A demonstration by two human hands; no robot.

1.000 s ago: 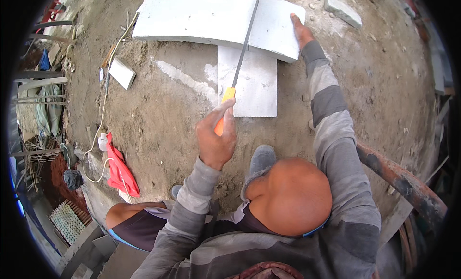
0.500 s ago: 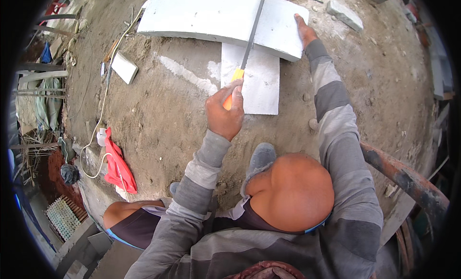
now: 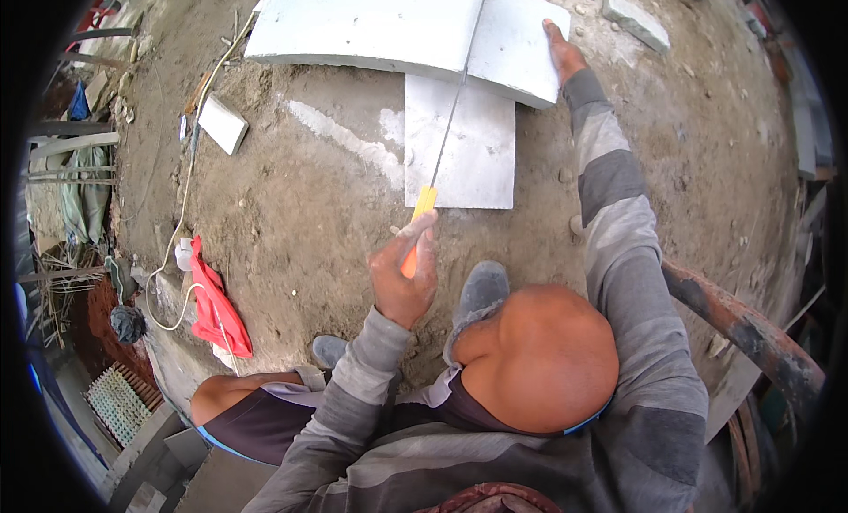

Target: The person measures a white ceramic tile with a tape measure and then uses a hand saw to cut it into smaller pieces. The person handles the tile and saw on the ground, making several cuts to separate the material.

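Head view: gripped in curled left hand (image 3: pixel 404 270), yellow-orange-handled handsaw (image 3: pixel 426 200), blade (image 3: pixel 449 132) in cut across white block (image 3: pixel 367 23) ahead. At block's right end, right hand (image 3: pixel 563 54), thumb on top; fingers hidden, closure unclear. Beneath block, between hands, second white block (image 3: pixel 486 160).

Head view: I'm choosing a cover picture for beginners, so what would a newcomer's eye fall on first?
Probably the big white slab at the top, with the right hand at its right end. Next comes the yellow-and-orange-handled saw, held by the left hand near the middle, its thin blade running up to the slab. A bright red cloth also stands out on the ground, lower left.
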